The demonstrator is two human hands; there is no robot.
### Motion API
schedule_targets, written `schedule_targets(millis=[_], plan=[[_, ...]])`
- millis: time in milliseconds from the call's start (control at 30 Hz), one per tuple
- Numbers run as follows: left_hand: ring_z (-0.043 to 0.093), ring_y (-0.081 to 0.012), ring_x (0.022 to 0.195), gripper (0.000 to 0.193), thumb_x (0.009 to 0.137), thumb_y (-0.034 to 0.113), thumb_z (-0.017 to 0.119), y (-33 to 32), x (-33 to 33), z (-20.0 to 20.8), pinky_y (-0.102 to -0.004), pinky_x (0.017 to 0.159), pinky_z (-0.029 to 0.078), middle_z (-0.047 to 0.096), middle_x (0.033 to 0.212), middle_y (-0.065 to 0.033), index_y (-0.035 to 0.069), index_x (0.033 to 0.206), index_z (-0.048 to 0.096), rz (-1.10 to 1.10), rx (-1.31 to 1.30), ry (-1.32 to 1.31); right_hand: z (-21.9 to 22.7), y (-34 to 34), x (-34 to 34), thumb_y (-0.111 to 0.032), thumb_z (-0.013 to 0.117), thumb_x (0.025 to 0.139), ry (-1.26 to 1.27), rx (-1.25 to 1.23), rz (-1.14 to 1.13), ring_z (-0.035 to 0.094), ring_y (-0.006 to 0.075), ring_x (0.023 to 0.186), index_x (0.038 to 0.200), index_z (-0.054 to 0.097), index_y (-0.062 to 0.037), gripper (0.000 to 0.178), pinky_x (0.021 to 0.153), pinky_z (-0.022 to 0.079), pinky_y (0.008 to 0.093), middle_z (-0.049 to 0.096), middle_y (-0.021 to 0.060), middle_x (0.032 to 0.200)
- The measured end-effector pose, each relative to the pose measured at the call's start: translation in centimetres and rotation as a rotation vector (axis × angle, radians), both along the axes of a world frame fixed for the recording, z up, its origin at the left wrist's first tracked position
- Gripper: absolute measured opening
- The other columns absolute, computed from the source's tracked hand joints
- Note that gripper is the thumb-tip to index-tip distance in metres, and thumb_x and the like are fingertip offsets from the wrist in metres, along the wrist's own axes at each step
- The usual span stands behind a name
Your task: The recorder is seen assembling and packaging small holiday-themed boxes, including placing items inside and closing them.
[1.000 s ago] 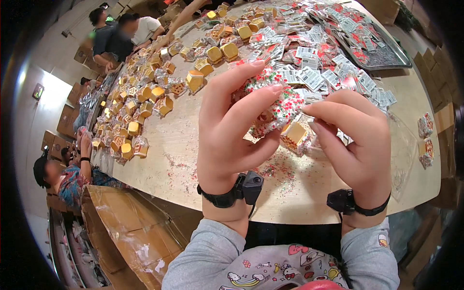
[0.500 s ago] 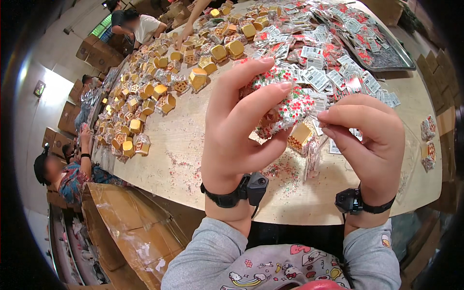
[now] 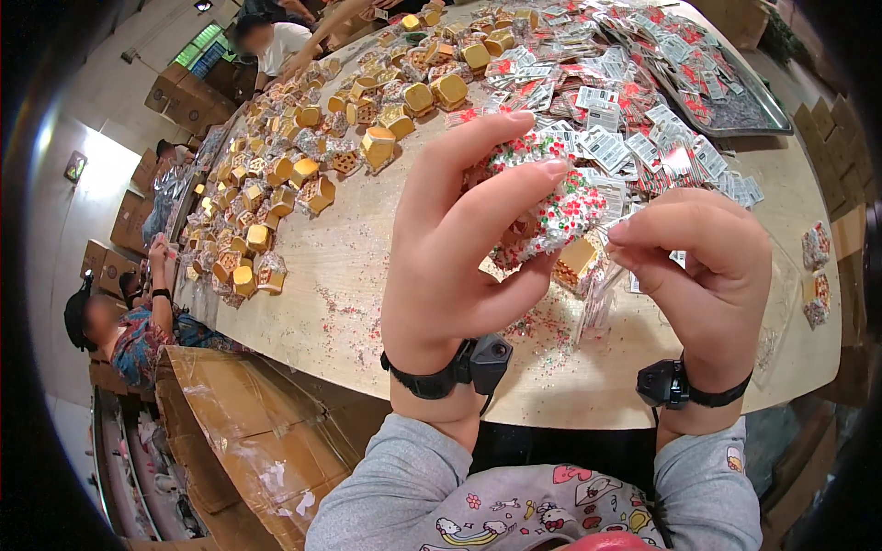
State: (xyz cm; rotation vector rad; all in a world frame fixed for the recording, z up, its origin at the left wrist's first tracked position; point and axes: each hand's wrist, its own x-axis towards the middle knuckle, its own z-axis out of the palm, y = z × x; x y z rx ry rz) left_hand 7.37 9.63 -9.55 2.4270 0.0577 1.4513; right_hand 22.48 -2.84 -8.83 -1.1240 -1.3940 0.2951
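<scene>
My left hand (image 3: 450, 248) is closed around a house-like ornament (image 3: 568, 207) crusted with white, red and green beads, holding it up above the table. Its fingers hide much of the ornament. Close to the ornament's right side, my right hand (image 3: 703, 253) has thumb and forefinger pinched together. What lies between those fingertips is too small to make out. Just below them is a bunch of thin clear plastic strips (image 3: 597, 312). Beside the strips, behind my hands, is a gold and brown piece (image 3: 579, 262), partly covered.
Many gold-bottomed ornaments (image 3: 378, 147) spread over the table's (image 3: 358, 257) left and far side. Printed tags (image 3: 602, 147) pile up ahead, by a metal tray (image 3: 772, 119). Two wrapped ornaments (image 3: 816, 275) lie at right. A cardboard box (image 3: 248, 404) stands at lower left. Other people work around the table.
Both hands stay nearly in place, with the ornament still in my left hand and shifted very slightly right. Across the table, people's arms and bodies have moved.
</scene>
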Motion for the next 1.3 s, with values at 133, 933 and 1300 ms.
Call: schedule_targets(millis=[133,933,1300], plan=[[0.055,-0.0264,0.094,0.05,0.053,-0.002,0.067,-0.4,-0.4,0.4,-0.0313,0.073,0.047,0.05,0.116,-0.0164,0.007,0.102,0.062,0.061,0.019,0.039,0.2,-0.1,-0.1,0.011,0.063,0.064,0.033,-0.037,0.017,0.054,0.0138,0.064,0.078,0.064,0.0015,0.018,0.056,0.041,0.0232,0.058,0.0071,0.07],[0.054,-0.0306,0.102,0.051,0.051,-0.002,0.069,-0.5,-0.3,0.8,-0.0358,0.083,0.046,0.053,0.115,-0.0184,0.007,0.101,0.062,0.069,0.129,0.099,0.3,0.0,-0.5,0.006,0.063,0.07,0.163,-0.159,-0.017,0.053,0.0084,0.069,0.084,0.061,0.0014,0.016,0.062,0.041,0.0204,0.06,0.0048,0.08],[0.054,-0.0282,0.093,0.05,0.051,0.0,0.066,-0.1,0.1,0.1,-0.0323,0.07,0.047,0.053,0.112,-0.0148,0.009,0.1,0.065,0.074,0.099,0.0,-0.1,0.3,0.3,0.007,0.062,0.067,0.046,-0.087,-0.02,0.053,0.0108,0.07,0.079,0.062,0.0018,0.013,0.061,0.041,0.0215,0.057,0.0062,0.079]])
